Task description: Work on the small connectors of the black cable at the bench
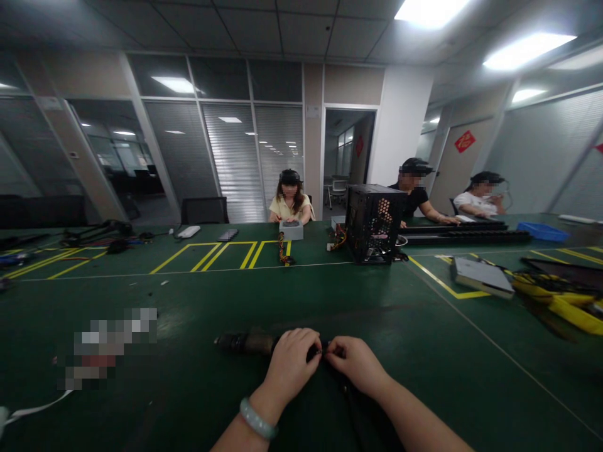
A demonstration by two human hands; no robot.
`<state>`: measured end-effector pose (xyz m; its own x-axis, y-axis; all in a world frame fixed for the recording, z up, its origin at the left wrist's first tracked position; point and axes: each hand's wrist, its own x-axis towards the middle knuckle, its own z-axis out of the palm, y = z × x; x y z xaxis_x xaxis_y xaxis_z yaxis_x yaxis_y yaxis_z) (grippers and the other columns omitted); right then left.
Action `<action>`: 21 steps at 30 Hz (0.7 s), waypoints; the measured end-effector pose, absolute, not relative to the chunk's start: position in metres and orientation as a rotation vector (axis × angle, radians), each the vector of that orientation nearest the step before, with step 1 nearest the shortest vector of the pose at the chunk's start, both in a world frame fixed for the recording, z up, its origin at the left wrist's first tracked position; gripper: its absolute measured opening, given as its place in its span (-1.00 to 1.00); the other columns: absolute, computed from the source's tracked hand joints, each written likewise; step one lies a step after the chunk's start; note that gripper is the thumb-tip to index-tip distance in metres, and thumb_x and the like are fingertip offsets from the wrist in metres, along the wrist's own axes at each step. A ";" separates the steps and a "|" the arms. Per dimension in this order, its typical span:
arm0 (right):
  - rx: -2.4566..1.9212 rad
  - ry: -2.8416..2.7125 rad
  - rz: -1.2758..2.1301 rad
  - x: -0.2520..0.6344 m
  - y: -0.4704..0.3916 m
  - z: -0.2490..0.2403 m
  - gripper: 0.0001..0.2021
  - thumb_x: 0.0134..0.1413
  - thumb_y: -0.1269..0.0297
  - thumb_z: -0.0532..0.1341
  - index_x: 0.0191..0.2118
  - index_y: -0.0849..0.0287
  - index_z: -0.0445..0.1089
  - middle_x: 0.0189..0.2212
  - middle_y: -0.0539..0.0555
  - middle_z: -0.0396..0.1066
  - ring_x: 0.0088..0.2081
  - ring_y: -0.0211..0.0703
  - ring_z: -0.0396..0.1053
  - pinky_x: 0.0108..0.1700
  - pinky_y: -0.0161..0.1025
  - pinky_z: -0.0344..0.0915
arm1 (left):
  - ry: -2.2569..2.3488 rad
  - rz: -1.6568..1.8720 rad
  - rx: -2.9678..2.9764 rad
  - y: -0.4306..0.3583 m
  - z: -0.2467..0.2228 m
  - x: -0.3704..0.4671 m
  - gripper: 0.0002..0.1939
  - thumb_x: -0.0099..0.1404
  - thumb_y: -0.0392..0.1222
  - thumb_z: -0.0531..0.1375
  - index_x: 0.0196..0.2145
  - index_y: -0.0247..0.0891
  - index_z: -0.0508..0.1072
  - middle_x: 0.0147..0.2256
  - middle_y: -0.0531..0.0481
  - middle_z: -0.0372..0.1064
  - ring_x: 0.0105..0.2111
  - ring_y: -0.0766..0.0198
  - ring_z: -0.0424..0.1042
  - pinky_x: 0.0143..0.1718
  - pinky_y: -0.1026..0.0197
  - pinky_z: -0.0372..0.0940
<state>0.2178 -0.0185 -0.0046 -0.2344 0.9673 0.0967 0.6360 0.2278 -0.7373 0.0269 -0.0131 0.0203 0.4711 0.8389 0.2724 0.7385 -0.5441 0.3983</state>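
Note:
Over the green tabletop, my left hand (293, 356) is closed, its fingers curled around the right-hand part of a dark, elongated object (245, 342). The object's ridged end points left; its kind is unclear in the dim light. My right hand (357, 364) is also closed, thumb and fingertips pinched together just right of the left fingertips. What the pinch holds is too small and dark to make out. Below the right hand runs a dark cord-like strip (346, 390) toward the near table edge. A pale green bangle (257, 419) circles my left wrist.
A black computer case (374, 223) stands beyond my hands, with a grey box (291, 230) and coloured wires left of it. A silver flat box (481, 277), yellow bag (577, 311) and blue tray (541, 231) lie right. Several people sit across the table.

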 end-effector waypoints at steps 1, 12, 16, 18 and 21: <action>-1.467 -1.950 0.779 0.218 -0.019 -0.005 -0.91 0.07 0.32 0.22 -0.37 0.12 0.49 -0.43 -0.03 0.49 -0.39 -0.22 0.39 -0.36 -0.38 0.17 | 1.359 0.657 2.495 -0.013 0.020 0.027 -0.90 0.23 -0.31 0.16 -0.29 -0.15 0.38 -0.11 0.04 0.40 -0.07 0.15 0.33 -0.02 0.09 0.14; -1.449 -1.931 0.797 0.218 -0.019 -0.007 -0.90 0.08 0.32 0.21 -0.37 0.12 0.48 -0.44 -0.04 0.48 -0.41 -0.24 0.38 -0.38 -0.38 0.15 | 1.361 0.639 2.475 -0.014 0.018 0.027 -0.88 0.23 -0.29 0.14 -0.25 -0.14 0.40 -0.12 0.04 0.39 -0.07 0.15 0.33 0.00 0.08 0.13; -1.455 -1.930 0.782 0.218 -0.018 -0.007 -0.91 0.07 0.33 0.22 -0.39 0.12 0.48 -0.45 -0.05 0.48 -0.42 -0.25 0.37 -0.38 -0.38 0.15 | 1.351 0.667 2.475 -0.013 0.016 0.026 -0.86 0.22 -0.28 0.16 -0.23 -0.13 0.40 -0.13 0.03 0.40 -0.08 0.14 0.33 0.00 0.08 0.14; -1.445 -1.933 0.790 0.218 -0.018 -0.007 -0.91 0.07 0.32 0.22 -0.38 0.11 0.48 -0.44 -0.06 0.48 -0.41 -0.25 0.38 -0.37 -0.39 0.15 | 1.346 0.670 2.472 -0.013 0.016 0.026 -0.86 0.23 -0.28 0.16 -0.23 -0.13 0.40 -0.13 0.03 0.40 -0.08 0.15 0.33 0.00 0.08 0.14; -1.439 -1.925 0.813 0.218 -0.018 -0.008 -0.91 0.08 0.31 0.22 -0.37 0.11 0.47 -0.44 -0.06 0.48 -0.40 -0.25 0.39 -0.38 -0.39 0.15 | 1.339 0.677 2.471 -0.013 0.017 0.026 -0.87 0.22 -0.29 0.16 -0.25 -0.13 0.41 -0.13 0.05 0.40 -0.09 0.15 0.33 0.00 0.08 0.13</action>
